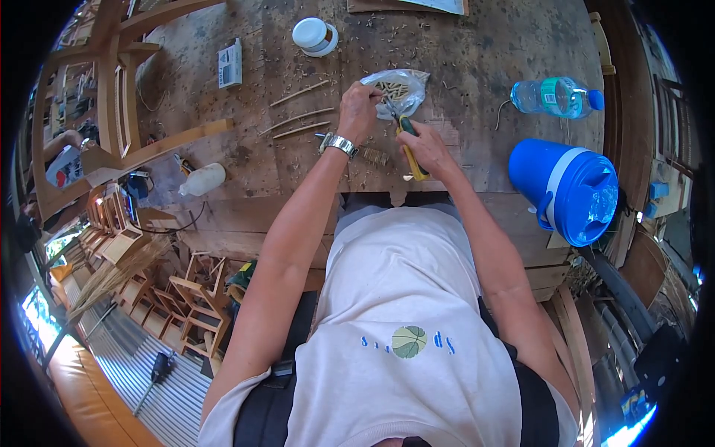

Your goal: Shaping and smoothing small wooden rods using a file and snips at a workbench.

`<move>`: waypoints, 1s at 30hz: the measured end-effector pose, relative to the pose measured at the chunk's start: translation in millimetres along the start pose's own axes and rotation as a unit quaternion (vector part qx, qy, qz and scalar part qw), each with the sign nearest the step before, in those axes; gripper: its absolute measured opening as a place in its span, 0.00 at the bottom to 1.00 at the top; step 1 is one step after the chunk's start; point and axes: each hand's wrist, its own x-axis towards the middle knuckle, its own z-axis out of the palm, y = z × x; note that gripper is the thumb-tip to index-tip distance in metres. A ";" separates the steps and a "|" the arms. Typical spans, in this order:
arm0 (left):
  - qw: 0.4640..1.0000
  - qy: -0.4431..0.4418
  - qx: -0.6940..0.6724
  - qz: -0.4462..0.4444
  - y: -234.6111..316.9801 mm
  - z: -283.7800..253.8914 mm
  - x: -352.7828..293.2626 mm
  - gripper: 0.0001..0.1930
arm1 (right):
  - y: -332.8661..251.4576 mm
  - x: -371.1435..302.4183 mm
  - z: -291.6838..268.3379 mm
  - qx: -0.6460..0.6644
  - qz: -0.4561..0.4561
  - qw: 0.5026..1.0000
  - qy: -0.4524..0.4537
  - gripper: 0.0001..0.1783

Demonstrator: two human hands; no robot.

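At the frame's upper centre, the pliers are clasped in the right hand; whether anything is pinched by the left hand cannot be told. Probably rigid and light, they are best gripped by the handles.

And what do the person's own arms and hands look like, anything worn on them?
The left hand and right hand are both ungloved. A silvery metal-link wristwatch circles the left wrist; the right wrist has nothing on it. Both forearms are uncovered, with short, loose white sleeves around the upper arms.
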 end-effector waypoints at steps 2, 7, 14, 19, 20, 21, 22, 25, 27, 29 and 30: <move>1.000 0.006 0.006 0.008 -5.5 -0.7 -2.8 0.08 | -1.2 -2.2 0.6 0.023 -0.001 1.000 0.001 0.14; 0.992 0.003 -0.093 -0.080 25.9 -29.4 -10.6 0.10 | 14.6 -12.2 -0.7 -0.036 -0.033 0.998 -0.050 0.25; 0.835 0.017 -0.495 -0.239 16.6 -49.7 -17.5 0.10 | 31.8 -33.1 11.2 0.004 -0.031 0.999 -0.037 0.31; 0.784 0.036 -0.561 -0.263 15.7 -42.1 -22.3 0.10 | 26.8 -37.0 18.8 0.002 0.024 0.998 -0.055 0.30; 0.774 0.034 -0.570 -0.274 15.9 -42.0 -24.2 0.10 | 21.7 -36.6 20.2 0.002 0.024 0.998 -0.054 0.30; 0.764 0.032 -0.578 -0.284 16.8 -42.1 -25.9 0.10 | 15.5 -35.5 21.7 0.004 0.027 0.998 -0.058 0.29; 0.765 0.032 -0.577 -0.285 13.8 -38.9 -27.4 0.10 | 11.4 -33.8 22.3 0.007 0.030 0.998 -0.062 0.28; 0.757 0.030 -0.596 -0.268 8.4 -30.2 -30.9 0.11 | 7.8 -26.3 20.8 -0.009 0.013 0.998 -0.053 0.27; 0.790 0.017 -0.562 -0.243 9.1 -28.3 -33.5 0.11 | 4.6 -21.9 19.3 -0.005 0.010 0.999 -0.051 0.27; 0.823 -0.008 -0.515 -0.239 9.2 -30.6 -33.3 0.11 | 4.5 -17.9 17.6 -0.001 0.008 0.999 -0.049 0.27; 0.852 -0.031 -0.467 -0.234 12.1 -32.8 -32.2 0.11 | 5.5 -15.4 16.8 -0.002 0.003 0.999 -0.047 0.26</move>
